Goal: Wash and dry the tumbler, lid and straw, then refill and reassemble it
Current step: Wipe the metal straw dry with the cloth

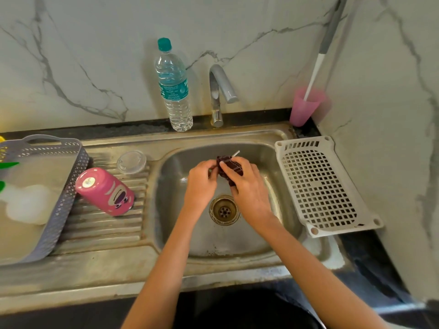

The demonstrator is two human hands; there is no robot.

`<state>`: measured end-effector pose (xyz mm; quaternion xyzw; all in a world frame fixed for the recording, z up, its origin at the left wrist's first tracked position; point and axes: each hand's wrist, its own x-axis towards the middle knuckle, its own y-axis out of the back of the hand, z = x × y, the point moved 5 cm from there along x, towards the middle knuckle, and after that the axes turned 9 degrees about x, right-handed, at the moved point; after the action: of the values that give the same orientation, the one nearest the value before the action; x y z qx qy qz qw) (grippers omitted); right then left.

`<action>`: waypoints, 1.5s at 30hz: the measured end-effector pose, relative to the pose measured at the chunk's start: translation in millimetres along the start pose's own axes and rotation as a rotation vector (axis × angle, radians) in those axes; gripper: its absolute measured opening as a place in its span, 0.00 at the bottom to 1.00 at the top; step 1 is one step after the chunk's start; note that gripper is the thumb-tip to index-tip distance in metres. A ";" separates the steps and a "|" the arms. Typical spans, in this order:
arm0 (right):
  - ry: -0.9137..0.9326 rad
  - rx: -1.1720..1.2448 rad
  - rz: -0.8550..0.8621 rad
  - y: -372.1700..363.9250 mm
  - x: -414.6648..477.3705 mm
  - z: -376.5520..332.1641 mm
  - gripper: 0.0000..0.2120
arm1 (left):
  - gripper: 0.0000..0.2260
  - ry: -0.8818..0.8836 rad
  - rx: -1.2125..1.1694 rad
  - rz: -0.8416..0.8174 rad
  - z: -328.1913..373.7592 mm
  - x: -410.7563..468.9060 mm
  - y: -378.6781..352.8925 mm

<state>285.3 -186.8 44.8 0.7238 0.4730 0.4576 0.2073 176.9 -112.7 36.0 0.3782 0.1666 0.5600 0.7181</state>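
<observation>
"Both hands busy?"

"Yes. My right hand [244, 186] is curled round a dark cloth [229, 166], and the cloth is wrapped round the straw [236, 153]. My left hand [200, 184] is touching the cloth's left edge, fingers curled in, pinching the straw there. One tip pokes out past my right fingers toward the tap [219, 91]. A pale blurred end shows left of my left hand."

"Where is all that?"

"Over the sink [166, 222], just above the drain [224, 210]."

"And the tumbler?"

"Well to my left, lying on its side on the ribbed drainboard. The tumbler [105, 191] touches the basket [71, 176]. The lid [131, 161] lies just behind it, apart."

"Anything else?"

"A bottle [174, 89] stands beside the tap. A rack [325, 184] lies to my right, and a cup [305, 108] holding a brush [318, 60] stands in the corner."
</observation>
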 end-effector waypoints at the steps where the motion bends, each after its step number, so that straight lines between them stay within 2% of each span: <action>1: -0.001 -0.041 -0.011 -4.2 -2.0 0.9 0.27 | 0.08 0.024 -0.012 -0.010 -0.7 -2.4 -0.6; 6: -0.045 -0.133 -0.003 -11.0 5.8 4.6 0.28 | 0.07 0.112 -0.065 -0.061 -10.0 -13.1 -1.0; 11: -0.348 0.105 0.073 -9.9 11.7 23.0 0.23 | 0.07 0.231 -0.107 -0.049 -27.1 -21.5 1.3; 12: -0.348 0.146 0.099 -7.2 9.8 24.1 0.23 | 0.07 0.266 -0.119 -0.034 -31.3 -23.0 1.5; 14: -0.188 0.149 0.075 -7.0 3.8 14.4 0.24 | 0.07 0.308 -0.136 -0.019 -34.9 -23.9 1.4; 16: 0.006 0.121 -0.029 -15.0 -5.7 -1.0 0.26 | 0.07 0.303 -0.151 -0.034 -30.6 -22.2 0.7; 18: 0.031 0.089 -0.092 -22.5 -9.5 -3.2 0.27 | 0.09 0.265 -0.143 -0.063 -23.1 -22.0 -1.0; 21: -0.162 0.108 -0.035 -22.4 4.2 15.3 0.24 | 0.08 0.280 -0.207 -0.088 -24.0 -28.6 -4.3; 24: -0.529 0.429 0.011 -8.8 19.1 39.9 0.20 | 0.06 0.421 -0.392 -0.047 -35.7 -42.9 -3.6; 26: -0.717 0.641 -0.042 -3.2 16.1 41.8 0.19 | 0.04 0.475 -0.517 -0.012 -41.2 -46.5 -1.1; 29: -0.823 0.956 -0.156 -4.8 8.6 21.5 0.18 | 0.03 0.486 -0.671 -0.034 -37.6 -44.1 -0.8; 31: -0.876 1.147 -0.189 -8.9 9.3 11.2 0.12 | 0.02 0.463 -0.701 -0.042 -32.2 -41.9 -1.1; 33: -0.977 1.273 -0.229 -9.0 10.6 6.3 0.13 | 0.01 0.449 -0.689 -0.031 -30.5 -41.1 1.1; 36: -0.917 1.281 -0.300 -11.6 13.6 9.5 0.13 | 0.04 0.422 -0.643 -0.041 -28.5 -39.7 3.0; 41: -0.813 1.262 -0.323 -13.4 14.9 5.8 0.14 | 0.07 0.334 -0.513 -0.028 -19.4 -34.1 7.6; 45: -0.718 0.907 -0.201 -9.1 24.7 8.5 0.08 | 0.05 0.267 -0.482 -0.027 -11.9 -30.1 6.8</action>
<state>291.4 -159.8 45.4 0.8014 0.5882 -0.0862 0.0665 154.8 -135.9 27.5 0.1170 0.1265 0.6189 0.7664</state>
